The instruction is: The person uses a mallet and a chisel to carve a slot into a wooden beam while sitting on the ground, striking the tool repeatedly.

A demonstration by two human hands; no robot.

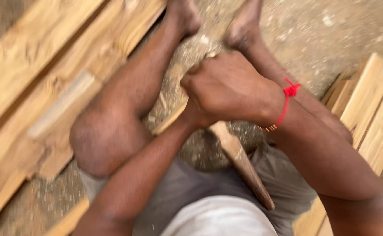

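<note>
The wooden handle [239,161] runs near-right from my right hand [226,89], whose grip is closed around it, at the scene's middle above the gritty ground [322,30]. My left hand is hidden behind; its grip I cannot tell. The bare feet [244,26] lie just beyond: I judge that a slip could strike them.

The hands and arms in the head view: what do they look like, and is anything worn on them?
Both arms are bare, with no sleeves and no gloves. The right wrist wears a thin red string bracelet, knotted with a small tuft on top, and a few small golden beads show at its lower end. Nothing shows on the left arm. The picture is slightly blurred.
</note>
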